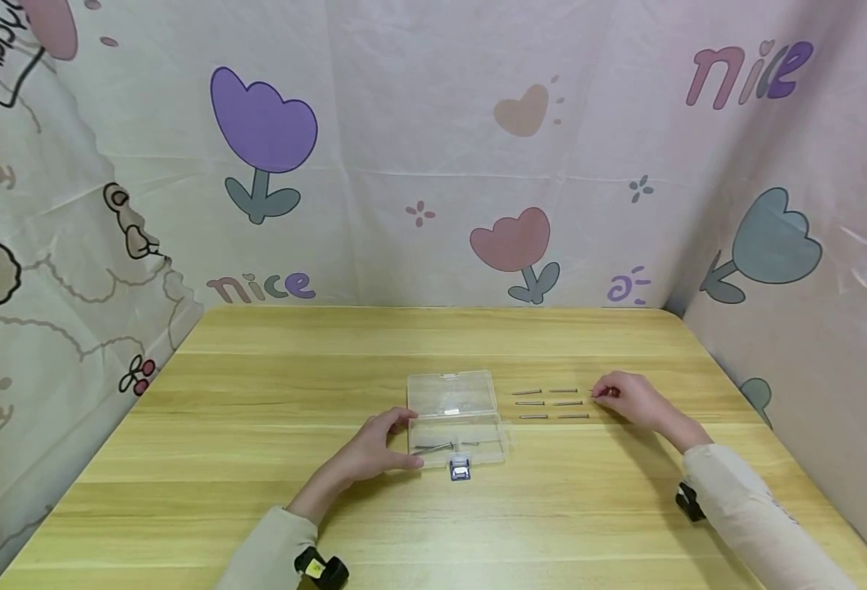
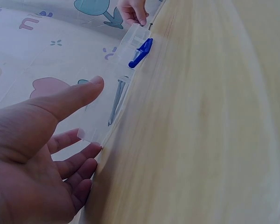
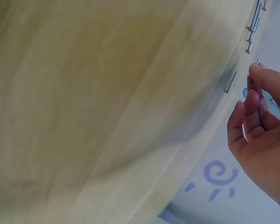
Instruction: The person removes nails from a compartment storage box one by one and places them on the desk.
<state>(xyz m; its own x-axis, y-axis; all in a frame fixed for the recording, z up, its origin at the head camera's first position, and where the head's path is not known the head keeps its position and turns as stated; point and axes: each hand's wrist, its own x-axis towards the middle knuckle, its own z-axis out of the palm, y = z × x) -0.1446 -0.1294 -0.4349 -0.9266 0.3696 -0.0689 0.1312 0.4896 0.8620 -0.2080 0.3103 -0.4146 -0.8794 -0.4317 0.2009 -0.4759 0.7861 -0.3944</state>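
A small clear plastic box (image 1: pixel 503 447) lies with its lid (image 1: pixel 451 385) raised back; a blue latch (image 1: pixel 460 469) hangs at its front. Several nails (image 1: pixel 433 448) rest inside it. At the box's left end, my left hand (image 1: pixel 374 447) spreads its thumb and loosely bent fingers around the corners, fingertips touching the edge in the left wrist view. My right hand (image 1: pixel 636 400) pinches a nail (image 3: pixel 257 61) between thumb and index finger, mostly hidden by them. Left of that hand, several nails (image 1: pixel 568 402) lie in short rows on the table.
The wooden table (image 1: pixel 315 352) has its far edge against a patterned cloth backdrop (image 1: pixel 374 123). More cloth hangs along both sides. In the right wrist view, one nail (image 3: pixel 231 82) lies on the table close to the right fingers.
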